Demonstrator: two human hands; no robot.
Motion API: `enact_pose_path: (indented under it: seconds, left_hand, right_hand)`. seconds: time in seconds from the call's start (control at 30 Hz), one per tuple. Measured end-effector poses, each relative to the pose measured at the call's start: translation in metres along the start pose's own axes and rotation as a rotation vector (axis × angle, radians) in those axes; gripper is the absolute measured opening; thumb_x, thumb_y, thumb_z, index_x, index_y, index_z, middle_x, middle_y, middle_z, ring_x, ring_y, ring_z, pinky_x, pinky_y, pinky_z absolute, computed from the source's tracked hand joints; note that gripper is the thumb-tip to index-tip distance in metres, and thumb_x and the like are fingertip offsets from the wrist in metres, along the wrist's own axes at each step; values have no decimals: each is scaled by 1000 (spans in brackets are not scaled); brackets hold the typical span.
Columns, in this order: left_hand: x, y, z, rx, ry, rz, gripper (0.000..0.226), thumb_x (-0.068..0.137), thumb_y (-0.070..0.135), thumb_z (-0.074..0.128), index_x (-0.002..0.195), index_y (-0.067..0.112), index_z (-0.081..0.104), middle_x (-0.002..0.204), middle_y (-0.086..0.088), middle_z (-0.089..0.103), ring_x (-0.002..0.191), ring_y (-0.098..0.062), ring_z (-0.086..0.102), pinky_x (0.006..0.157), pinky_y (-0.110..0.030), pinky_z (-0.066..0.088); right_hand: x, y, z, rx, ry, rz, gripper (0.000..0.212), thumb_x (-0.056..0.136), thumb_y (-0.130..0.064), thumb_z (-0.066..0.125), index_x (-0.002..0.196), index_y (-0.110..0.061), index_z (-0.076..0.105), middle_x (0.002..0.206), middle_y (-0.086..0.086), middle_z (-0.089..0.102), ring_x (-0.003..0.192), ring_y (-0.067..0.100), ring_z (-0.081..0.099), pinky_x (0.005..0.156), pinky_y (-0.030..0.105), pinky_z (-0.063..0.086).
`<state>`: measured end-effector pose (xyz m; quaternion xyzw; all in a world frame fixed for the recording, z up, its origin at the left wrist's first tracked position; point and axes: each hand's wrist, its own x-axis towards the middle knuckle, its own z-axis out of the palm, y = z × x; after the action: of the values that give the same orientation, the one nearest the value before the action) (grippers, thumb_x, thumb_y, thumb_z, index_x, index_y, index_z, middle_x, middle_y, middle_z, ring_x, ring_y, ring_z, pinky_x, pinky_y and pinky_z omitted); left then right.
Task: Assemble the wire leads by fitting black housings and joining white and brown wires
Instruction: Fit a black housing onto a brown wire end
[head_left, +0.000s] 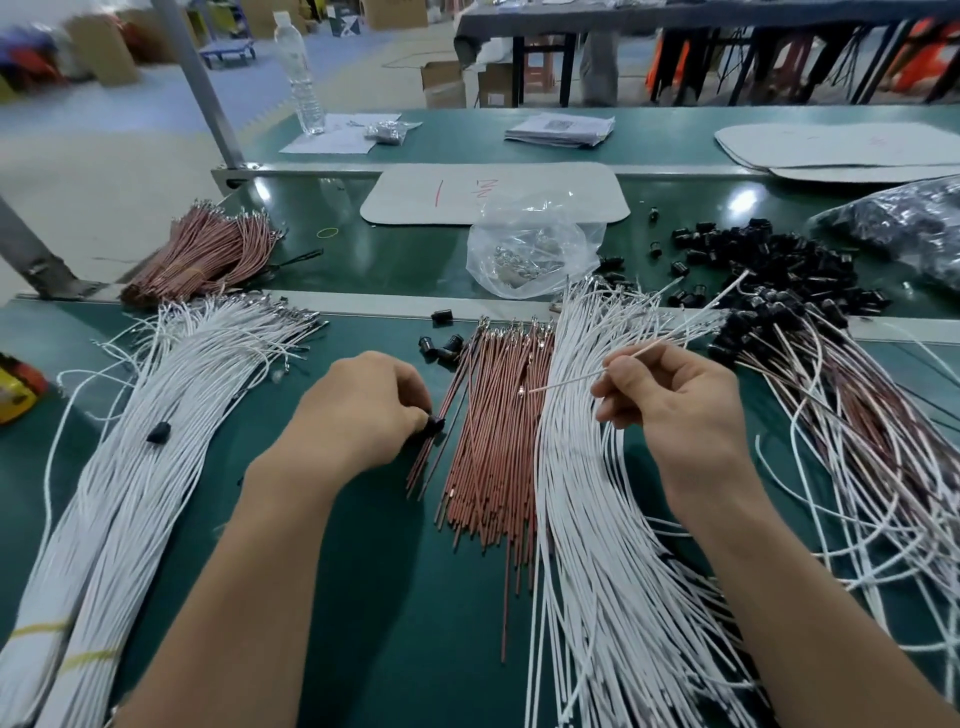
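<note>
My left hand (363, 410) pinches a small black housing (434, 425) at the left edge of the loose brown wires (493, 441) in the middle of the green bench. My right hand (675, 410) pinches a single white wire (566, 383), whose stripped end points left toward the housing. Under that hand fans a pile of white wires (597, 545). A few loose housings (441, 345) lie just beyond the left hand. Finished leads with black housings (831, 415) spread out at the right.
A big bundle of white wires (156, 441) lies at the left, a tied brown bundle (208, 254) behind it. A clear bag of metal terminals (530, 249), a heap of black housings (769, 265), white mats, papers and a water bottle (298, 73) sit farther back.
</note>
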<state>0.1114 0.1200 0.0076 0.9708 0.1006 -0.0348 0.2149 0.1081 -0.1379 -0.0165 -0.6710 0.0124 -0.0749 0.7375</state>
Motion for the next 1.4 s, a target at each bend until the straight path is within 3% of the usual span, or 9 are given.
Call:
enact_pose_path:
  seconds: [0.23, 0.33, 0.43, 0.53, 0.67, 0.87, 1.07, 1.3, 1.4]
  left_hand:
    - [8, -3, 2, -27, -34, 105, 26, 96, 12, 66, 109, 30, 54, 89, 10, 59, 83, -8, 55, 73, -29, 37]
    - [5, 0, -1, -44, 150, 182, 32, 96, 3, 59, 98, 33, 71, 93, 13, 56, 85, -8, 55, 72, -18, 37]
    - [-3, 23, 7, -296, 262, 269, 45, 90, -3, 66, 77, 39, 74, 97, 19, 64, 83, -2, 62, 70, -4, 42]
    - [-11, 44, 32, -625, 226, 297, 54, 83, -10, 73, 67, 41, 73, 89, 18, 74, 84, -2, 71, 81, -14, 56]
    - [-18, 55, 61, -790, 215, 325, 46, 86, -6, 74, 84, 39, 70, 95, 19, 75, 90, -2, 72, 81, -19, 58]
    - [-26, 58, 70, -791, 277, 370, 39, 90, 7, 72, 89, 43, 56, 97, 19, 72, 91, -3, 69, 79, -14, 53]
    - [-28, 56, 75, -638, 284, 381, 36, 83, 8, 83, 100, 39, 74, 97, 29, 72, 91, 7, 67, 82, -3, 47]
    - [-27, 57, 74, -697, 275, 323, 34, 80, 7, 86, 94, 36, 79, 93, 25, 75, 93, 1, 70, 92, -26, 58]
    - [-28, 57, 73, -726, 265, 312, 33, 78, 7, 88, 92, 36, 79, 91, 24, 75, 92, 2, 71, 92, -26, 58]
  right_hand:
    - [-1, 1, 1, -14, -20, 7, 14, 99, -3, 64, 88, -6, 72, 74, 9, 74, 56, 19, 64, 53, 21, 51]
    - [-1, 2, 0, -14, -10, -4, 15, 99, -4, 64, 87, -7, 72, 73, 9, 74, 56, 19, 64, 53, 22, 52]
    - [0, 1, -1, 3, 14, -23, 17, 100, -4, 64, 85, -8, 72, 73, 10, 73, 54, 19, 64, 52, 23, 52]
    - [1, -2, -4, 23, 52, -58, 20, 100, -5, 63, 84, -11, 72, 72, 9, 74, 53, 17, 64, 52, 22, 51]
    - [2, -3, -10, 31, 78, -72, 21, 101, -5, 62, 84, -14, 71, 73, 9, 74, 54, 17, 64, 53, 22, 52]
    - [1, -5, -9, 49, 58, -85, 22, 101, -4, 61, 83, -13, 69, 71, 8, 73, 54, 19, 63, 53, 23, 51]
    - [-1, -10, -12, 68, 68, -137, 20, 100, -1, 60, 84, -9, 68, 69, 7, 73, 52, 18, 62, 51, 22, 49]
    - [-2, -9, -10, 2, 29, -223, 21, 98, 0, 63, 80, -10, 69, 67, 7, 71, 50, 17, 61, 50, 20, 48]
    - [-3, -8, -10, -19, 9, -267, 19, 96, 0, 64, 81, -9, 70, 68, 9, 71, 50, 17, 61, 50, 18, 47]
